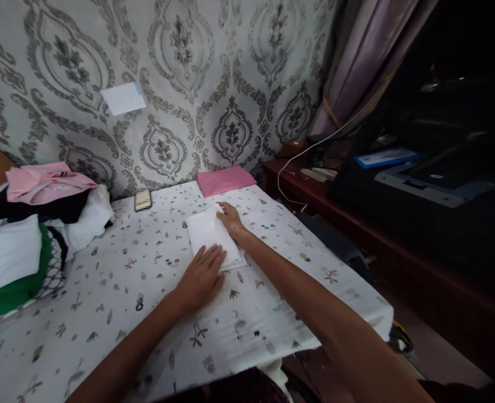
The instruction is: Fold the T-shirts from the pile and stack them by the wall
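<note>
The white cloth lies folded in a flat, roughly rectangular packet on the patterned cover of the counter, with 2 hands on it. The left hand rests palm down on its near edge, fingers slightly apart. The right hand bends over the far right corner, thumb and forefinger close together at the edge; whether they pinch a layer, I cannot tell. The step in hand looks like squaring and pressing the folds. Any next move calls for light pressure, so the layers don't slide and the uneven near edge lines up.

Beyond it, near the wall, lies a folded pink cloth; farther left sit a small rectangular item and a heaped clothes pile.
</note>
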`<state>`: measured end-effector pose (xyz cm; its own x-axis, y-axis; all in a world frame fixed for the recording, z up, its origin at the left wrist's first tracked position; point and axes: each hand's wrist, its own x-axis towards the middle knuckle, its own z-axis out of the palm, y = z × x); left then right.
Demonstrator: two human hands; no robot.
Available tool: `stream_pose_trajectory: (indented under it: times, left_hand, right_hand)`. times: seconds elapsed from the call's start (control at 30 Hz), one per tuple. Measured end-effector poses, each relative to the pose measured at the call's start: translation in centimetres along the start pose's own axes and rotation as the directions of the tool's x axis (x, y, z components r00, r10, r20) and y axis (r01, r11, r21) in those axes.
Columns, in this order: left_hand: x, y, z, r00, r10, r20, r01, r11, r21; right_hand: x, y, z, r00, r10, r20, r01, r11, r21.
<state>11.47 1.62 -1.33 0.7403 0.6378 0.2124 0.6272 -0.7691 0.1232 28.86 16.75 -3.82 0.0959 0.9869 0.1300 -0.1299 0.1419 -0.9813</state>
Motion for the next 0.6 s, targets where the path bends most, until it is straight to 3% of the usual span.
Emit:
stream_pose_trajectory:
  times: [0.1, 0.2, 0.27, 0.37, 0.5, 0.6]
  left_hand:
    - [0.8, -0.9, -1.8, 0.997, -0.08, -0.024, 0.074, 0.981, -0.18]
    - [2.5, -2.8, -2.5, 0.972, -0.222, -0.072, 0.202, 0.955, -0.216]
    - [3.7, -3.9, -2.0, 0.964, -0.256, -0.071, 0.24, 0.954, -0.18]
    - [4.5, -4.6, -0.1, 0.967, -0.252, -0.03, 0.248, 0.963, -0.102]
    - [4.4, -4.9, 2.1, 0.959, -0.284, -0.012, 0.283, 0.959, -0.021]
    - [5.0, -6.3, 2.4, 0.941, -0.337, 0.041, 0.338, 0.941, -0.027]
  right_hand:
    - [-0.3, -1.1, 0.0, 0.999, -0.014, -0.043, 0.009, 0.993, -0.118]
    - [-1.5, -2.2, 1.0, 0.994, -0.112, 0.006, 0.11, 0.959, -0.26]
    - [-2.9, -2.5, 1.9, 0.97, -0.2, 0.139, 0.239, 0.892, -0.384]
    - [-5.0, -2.1, 2.7, 0.936, -0.188, 0.296, 0.319, 0.807, -0.496]
    - [-6.5, -1.1, 2.4, 0.948, -0.141, 0.284, 0.28, 0.791, -0.544]
    - [-6.4, -0.9, 1.9, 0.956, -0.094, 0.277, 0.237, 0.803, -0.546]
